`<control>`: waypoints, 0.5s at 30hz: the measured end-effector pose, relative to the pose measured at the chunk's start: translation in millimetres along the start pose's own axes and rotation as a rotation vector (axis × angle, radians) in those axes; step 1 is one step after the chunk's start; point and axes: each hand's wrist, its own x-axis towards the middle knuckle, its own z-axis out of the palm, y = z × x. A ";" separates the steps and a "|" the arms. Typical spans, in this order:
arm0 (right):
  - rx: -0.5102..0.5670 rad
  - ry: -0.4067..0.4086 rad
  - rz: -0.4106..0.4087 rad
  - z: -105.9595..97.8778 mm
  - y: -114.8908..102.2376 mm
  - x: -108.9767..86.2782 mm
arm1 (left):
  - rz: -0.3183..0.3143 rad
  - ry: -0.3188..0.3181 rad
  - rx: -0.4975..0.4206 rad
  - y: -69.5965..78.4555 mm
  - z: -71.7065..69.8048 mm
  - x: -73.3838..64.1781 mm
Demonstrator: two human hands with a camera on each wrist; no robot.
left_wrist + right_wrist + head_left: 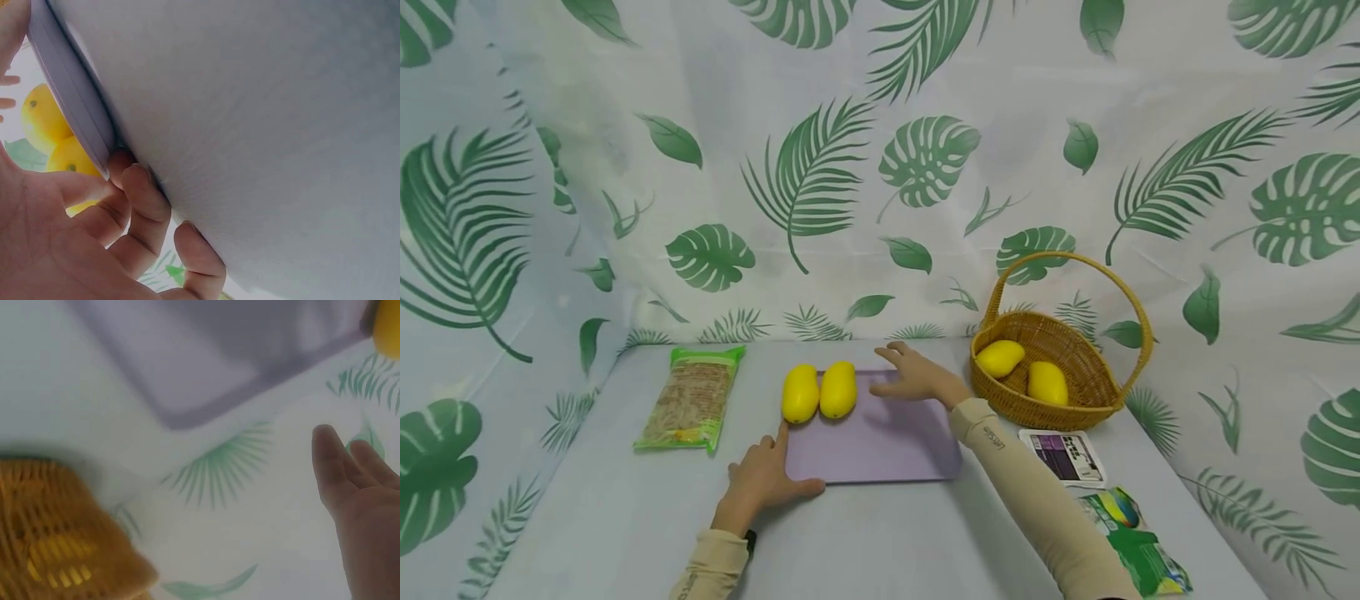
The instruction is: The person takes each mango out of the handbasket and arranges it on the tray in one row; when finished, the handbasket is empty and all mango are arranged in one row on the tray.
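Two yellow mangoes (801, 393) lie side by side on the left back part of a lilac tray (880, 450). My left hand (765, 479) holds the tray's front left corner, the thumb along the front edge and the index finger at the left side. In the left wrist view its other fingers (147, 219) curl beside the tray rim (75, 94), on the table. Over the tray's back right part, my right hand (913, 375) hovers with fingers spread and holds nothing. In the right wrist view, some of its fingers (328, 456) are visible, apart from the tray.
At the back right stands a wicker basket (1078, 354) with a tall handle and two mangoes (1048, 383) inside. A flat package with a purple label (1063, 457) and a green packet (1138, 546) lie in front of it. A green-edged bag (692, 398) lies on the left.
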 end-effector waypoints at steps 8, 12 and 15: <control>0.012 0.035 0.041 -23.8 25.7 -23.9 | -0.010 -0.003 -0.009 -2.3 2.9 1.3; 0.033 0.060 0.049 -32.9 38.6 -35.1 | -0.003 0.003 -0.006 -2.8 3.9 1.7; 0.036 0.070 0.064 -38.3 46.8 -42.7 | 0.000 -0.003 -0.006 -2.0 4.3 0.6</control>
